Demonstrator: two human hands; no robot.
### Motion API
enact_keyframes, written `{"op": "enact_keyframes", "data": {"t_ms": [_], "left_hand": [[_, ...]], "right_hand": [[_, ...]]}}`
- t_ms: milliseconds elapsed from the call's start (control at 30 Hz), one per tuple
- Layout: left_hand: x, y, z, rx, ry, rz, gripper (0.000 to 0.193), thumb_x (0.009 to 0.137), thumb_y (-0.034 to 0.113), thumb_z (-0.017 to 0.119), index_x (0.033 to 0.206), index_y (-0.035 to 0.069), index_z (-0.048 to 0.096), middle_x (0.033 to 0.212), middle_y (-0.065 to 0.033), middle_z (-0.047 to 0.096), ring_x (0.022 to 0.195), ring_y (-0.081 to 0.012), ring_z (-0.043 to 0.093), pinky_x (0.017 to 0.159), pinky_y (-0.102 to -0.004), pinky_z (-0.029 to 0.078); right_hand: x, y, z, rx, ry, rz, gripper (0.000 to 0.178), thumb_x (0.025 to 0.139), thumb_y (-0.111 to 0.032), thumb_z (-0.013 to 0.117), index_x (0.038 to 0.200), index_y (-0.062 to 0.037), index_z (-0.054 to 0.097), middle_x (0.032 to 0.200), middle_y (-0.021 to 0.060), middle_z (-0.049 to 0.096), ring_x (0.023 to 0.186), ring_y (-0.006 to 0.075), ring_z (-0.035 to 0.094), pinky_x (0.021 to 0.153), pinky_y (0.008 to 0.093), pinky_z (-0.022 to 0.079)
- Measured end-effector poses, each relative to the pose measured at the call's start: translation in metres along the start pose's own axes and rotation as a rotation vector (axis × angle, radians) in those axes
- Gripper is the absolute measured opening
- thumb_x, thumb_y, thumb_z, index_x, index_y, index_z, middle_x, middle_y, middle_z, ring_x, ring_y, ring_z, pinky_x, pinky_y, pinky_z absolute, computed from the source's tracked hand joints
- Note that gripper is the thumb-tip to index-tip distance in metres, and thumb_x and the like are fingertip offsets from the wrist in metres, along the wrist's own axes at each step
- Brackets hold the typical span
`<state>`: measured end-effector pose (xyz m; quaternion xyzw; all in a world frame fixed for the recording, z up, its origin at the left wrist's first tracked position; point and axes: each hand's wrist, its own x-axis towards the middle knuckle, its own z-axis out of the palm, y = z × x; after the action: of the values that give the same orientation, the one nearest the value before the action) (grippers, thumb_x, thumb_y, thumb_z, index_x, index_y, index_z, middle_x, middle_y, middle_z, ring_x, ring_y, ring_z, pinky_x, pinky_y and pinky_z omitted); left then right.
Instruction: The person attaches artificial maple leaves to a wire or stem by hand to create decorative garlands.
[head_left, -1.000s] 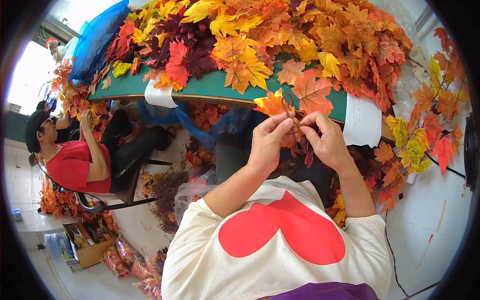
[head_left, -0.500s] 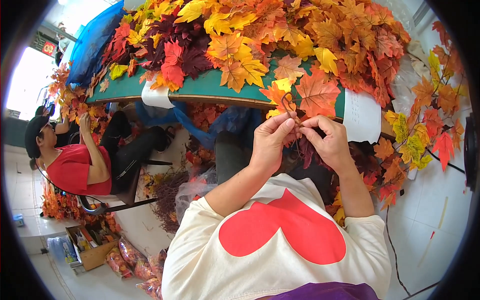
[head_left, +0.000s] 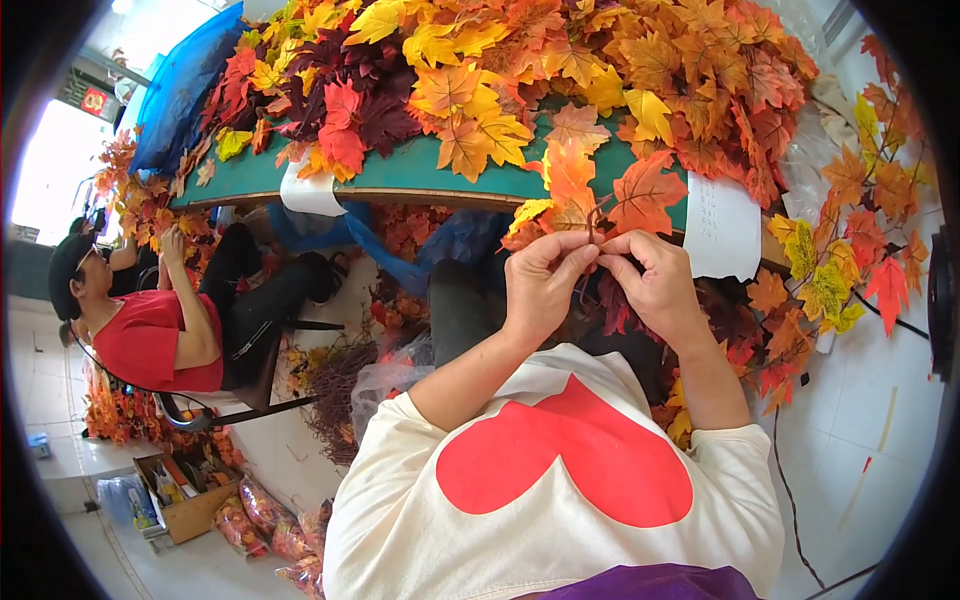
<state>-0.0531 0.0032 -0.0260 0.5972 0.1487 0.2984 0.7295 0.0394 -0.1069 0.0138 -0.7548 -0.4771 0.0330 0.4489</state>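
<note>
Between my two hands is a brown stem of artificial maple leaves, held just off the near edge of the green table. Its orange leaf [head_left: 642, 193] spreads to the right, and more orange and yellow leaves [head_left: 570, 190] stand up on the left. My left hand [head_left: 545, 280] pinches the stem between thumb and forefinger. Close against it, my right hand [head_left: 650, 277] pinches at the same spot, thumb and forefinger together. The fingertips hide the exact joint of the stem. Dark red leaves [head_left: 618, 305] show below my hands.
A heap of loose artificial leaves [head_left: 560, 50] covers the green table [head_left: 400, 172]. Paper sheets [head_left: 722, 230] hang over its edge. A leafy branch [head_left: 865, 240] stands at right. On the left sits a person in red [head_left: 160, 335], near a wooden box [head_left: 198, 512] and bagged leaves [head_left: 265, 505].
The leaf cluster has turned in my fingers: its left leaves now stand more upright, and the bent stem end no longer sticks up. Both hands stay almost in place, still pinching.
</note>
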Motion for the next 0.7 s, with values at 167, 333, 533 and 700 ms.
{"op": "enact_keyframes", "data": {"t_ms": [167, 333, 533, 700], "left_hand": [[0.002, 0.002, 0.003, -0.217, 0.017, -0.141, 0.010, 0.084, 0.002, 0.055, 0.092, -0.003, 0.059, 0.085, -0.0037, 0.062, 0.070, -0.0068, 0.055, 0.064, -0.0205, 0.048], [0.002, -0.001, 0.004, -0.169, -0.006, -0.123, 0.010, 0.086, 0.003, 0.054, 0.092, -0.003, 0.058, 0.087, -0.0037, 0.061, 0.071, -0.0069, 0.055, 0.066, -0.0208, 0.048], [0.001, -0.010, 0.004, -0.297, -0.007, -0.142, 0.010, 0.088, 0.007, 0.052, 0.093, 0.000, 0.057, 0.086, -0.0016, 0.059, 0.074, -0.0063, 0.054, 0.067, -0.0204, 0.047], [-0.002, -0.012, 0.005, -0.301, -0.004, -0.132, 0.009, 0.089, 0.008, 0.051, 0.091, 0.001, 0.056, 0.084, 0.0001, 0.056, 0.075, -0.0056, 0.052, 0.069, -0.0203, 0.046]], "right_hand": [[0.000, -0.003, -0.001, 0.104, -0.009, 0.077, 0.012, 0.074, -0.008, 0.064, 0.078, 0.0007, 0.057, 0.071, 0.0125, 0.060, 0.067, 0.0282, 0.058, 0.061, 0.0345, 0.045], [-0.001, -0.004, 0.001, -0.004, 0.023, 0.020, 0.011, 0.074, -0.007, 0.063, 0.076, -0.0001, 0.055, 0.070, 0.0113, 0.060, 0.066, 0.0277, 0.058, 0.060, 0.0350, 0.045], [-0.004, -0.004, 0.010, -0.192, 0.098, -0.071, 0.010, 0.075, -0.008, 0.062, 0.076, -0.0029, 0.053, 0.068, 0.0099, 0.058, 0.066, 0.0277, 0.056, 0.061, 0.0363, 0.042], [-0.005, -0.003, 0.013, -0.157, 0.103, -0.057, 0.011, 0.075, -0.009, 0.062, 0.076, -0.0032, 0.053, 0.068, 0.0100, 0.056, 0.066, 0.0286, 0.055, 0.061, 0.0366, 0.042]]}}
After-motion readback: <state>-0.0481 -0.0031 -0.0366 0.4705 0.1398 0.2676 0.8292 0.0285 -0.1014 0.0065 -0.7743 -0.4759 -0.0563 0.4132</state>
